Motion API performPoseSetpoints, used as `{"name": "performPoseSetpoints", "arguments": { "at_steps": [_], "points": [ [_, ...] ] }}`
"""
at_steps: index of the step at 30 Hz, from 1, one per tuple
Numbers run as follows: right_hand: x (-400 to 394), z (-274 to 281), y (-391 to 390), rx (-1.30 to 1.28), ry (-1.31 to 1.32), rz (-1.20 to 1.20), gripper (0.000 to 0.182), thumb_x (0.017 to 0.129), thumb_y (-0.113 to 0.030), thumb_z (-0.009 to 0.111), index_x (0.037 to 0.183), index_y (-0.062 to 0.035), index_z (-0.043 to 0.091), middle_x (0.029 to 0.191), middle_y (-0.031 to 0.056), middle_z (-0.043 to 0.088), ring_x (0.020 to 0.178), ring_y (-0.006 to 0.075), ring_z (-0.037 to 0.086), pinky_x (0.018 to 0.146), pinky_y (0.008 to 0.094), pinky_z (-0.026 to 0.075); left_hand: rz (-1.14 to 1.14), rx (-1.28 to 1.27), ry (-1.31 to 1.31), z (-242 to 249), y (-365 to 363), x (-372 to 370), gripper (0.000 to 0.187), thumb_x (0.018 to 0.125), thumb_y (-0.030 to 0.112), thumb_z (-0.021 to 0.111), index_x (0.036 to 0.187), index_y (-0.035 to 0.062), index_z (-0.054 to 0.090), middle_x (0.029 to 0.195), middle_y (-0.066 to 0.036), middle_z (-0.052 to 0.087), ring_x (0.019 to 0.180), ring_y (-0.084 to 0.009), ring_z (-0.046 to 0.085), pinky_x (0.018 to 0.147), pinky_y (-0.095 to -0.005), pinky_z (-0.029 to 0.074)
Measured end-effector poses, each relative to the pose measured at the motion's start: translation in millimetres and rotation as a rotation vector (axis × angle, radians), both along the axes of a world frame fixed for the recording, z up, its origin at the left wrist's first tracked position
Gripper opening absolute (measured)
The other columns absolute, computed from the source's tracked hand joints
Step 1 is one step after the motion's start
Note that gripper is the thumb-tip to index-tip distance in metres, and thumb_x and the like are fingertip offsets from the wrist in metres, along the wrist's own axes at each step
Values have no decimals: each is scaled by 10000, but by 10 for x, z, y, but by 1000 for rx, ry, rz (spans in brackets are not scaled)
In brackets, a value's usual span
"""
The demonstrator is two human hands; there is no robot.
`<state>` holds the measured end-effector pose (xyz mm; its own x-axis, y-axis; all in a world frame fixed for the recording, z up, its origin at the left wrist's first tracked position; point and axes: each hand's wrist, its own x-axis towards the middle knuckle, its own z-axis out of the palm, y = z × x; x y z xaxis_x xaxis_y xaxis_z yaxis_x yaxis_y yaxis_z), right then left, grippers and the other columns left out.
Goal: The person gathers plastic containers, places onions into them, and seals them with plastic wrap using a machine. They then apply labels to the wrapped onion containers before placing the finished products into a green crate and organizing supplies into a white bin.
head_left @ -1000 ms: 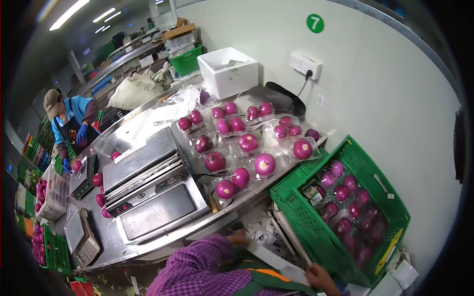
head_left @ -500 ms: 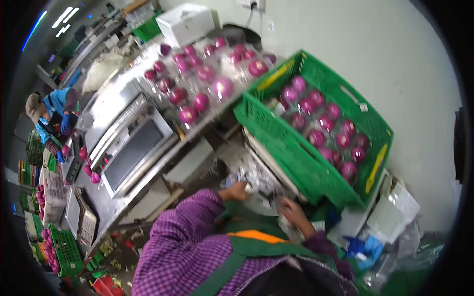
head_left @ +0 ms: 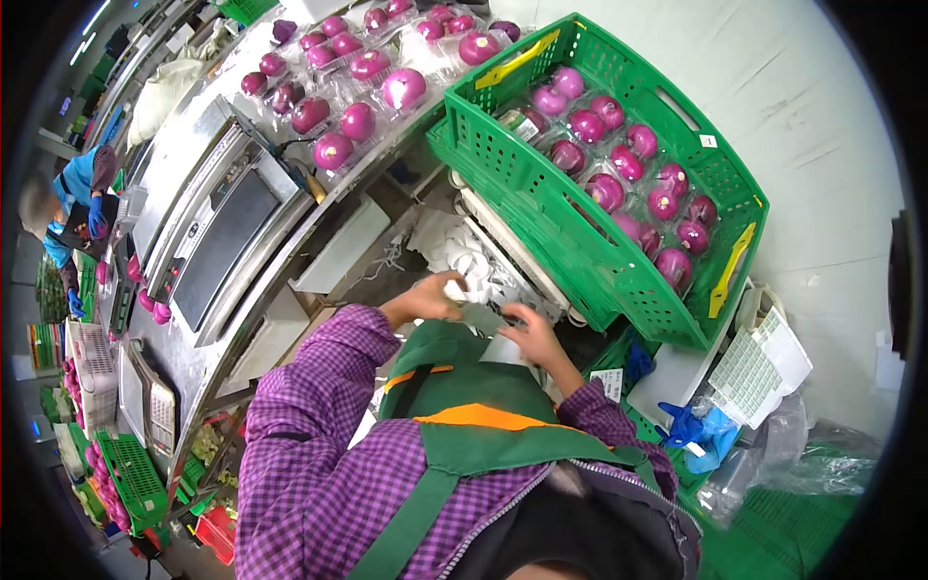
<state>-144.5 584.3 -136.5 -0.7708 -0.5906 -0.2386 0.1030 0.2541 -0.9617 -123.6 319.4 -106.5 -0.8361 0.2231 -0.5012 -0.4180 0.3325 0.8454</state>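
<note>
Close together before the green apron (head_left: 474, 382), my two hands work over a small thin grey strip (head_left: 480, 317). My left hand (head_left: 432, 298) pinches at the strip's left end with thumb and finger. From the other side my right hand (head_left: 530, 333) has its fingers closed at the strip's right end. A white paper-like piece (head_left: 505, 351) shows just below my right fingers. Beyond the hands lies a heap of crumpled white strips (head_left: 474, 266).
A green crate (head_left: 580, 227) of wrapped purple onions stands ahead to the right. More packed onions (head_left: 358, 121) cover the worktable beside a wrapping machine (head_left: 227, 242). A co-worker in blue sleeves (head_left: 82, 184) is at far left. Blue gloves (head_left: 681, 425) lie at right.
The view has shifted, with crate and table appearing higher and further left. My hands have come closer together, and the grey strip now shows between them.
</note>
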Motion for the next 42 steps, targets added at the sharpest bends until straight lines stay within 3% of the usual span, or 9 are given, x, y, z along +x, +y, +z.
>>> {"name": "performPoseSetpoints", "arguments": {
  "at_steps": [7,11,16,19,22,27,30,36,42],
  "points": [
    [-26,17,90,217,-53,206,264,829,-220,649,954,12,646,703,89,618,657,122,561,614,297,451,-16,-81,158,-78,-90,-208,509,614,225,776,1037,25,574,976,-121,606,924,-202,580,824,-302,461],
    [401,-550,1581,532,122,217,315,787,-271,620,923,10,657,740,211,623,681,368,607,639,443,466,123,-289,16,-531,-788,268,554,587,225,778,1076,40,594,1009,-140,630,961,-242,609,862,-342,478],
    [1227,-640,3691,1237,341,692,214,715,-248,648,711,-35,666,750,179,646,747,366,628,696,475,484,477,-608,-354,-740,-1976,1565,654,571,169,743,1181,26,556,965,-156,662,910,-282,651,823,-353,525],
    [1317,-1097,4105,1422,99,311,179,706,-212,652,738,-37,670,834,178,654,805,375,618,729,484,483,708,-584,-573,-228,-2148,1833,744,580,140,729,1270,13,481,1006,-159,652,908,-268,647,803,-346,530],
    [609,-867,2687,1147,325,440,189,714,-172,645,843,-34,637,795,175,623,778,375,599,680,478,468,480,-806,-454,-960,-2351,2002,748,598,111,718,1294,24,456,1074,-162,627,927,-254,636,797,-336,535],
    [-235,-242,-316,374,344,272,612,734,-239,747,1272,-64,517,1112,207,611,1011,349,599,827,407,469,295,-368,-207,-547,-1187,581,527,639,108,728,1123,17,542,938,-144,629,738,-216,636,623,-311,534],
    [-466,300,-1395,266,17,337,604,735,-255,766,1240,-22,530,1018,224,644,919,352,634,779,377,487,168,-58,105,-293,-723,41,503,630,132,757,1081,43,551,970,-71,601,921,-173,574,828,-295,453],
    [-565,-359,-1190,173,-279,294,272,818,-162,690,992,42,643,846,64,665,742,92,579,686,273,485,232,83,31,-398,-1006,-275,546,613,128,777,1094,52,532,951,-62,596,885,-165,574,787,-298,470],
    [71,-679,1495,718,-613,6,270,747,-189,664,904,30,667,698,106,650,530,208,585,518,373,457,349,-342,-156,-1035,-1745,-295,553,598,123,720,1111,51,528,904,-135,622,842,-237,619,742,-339,504]
  ]
}}
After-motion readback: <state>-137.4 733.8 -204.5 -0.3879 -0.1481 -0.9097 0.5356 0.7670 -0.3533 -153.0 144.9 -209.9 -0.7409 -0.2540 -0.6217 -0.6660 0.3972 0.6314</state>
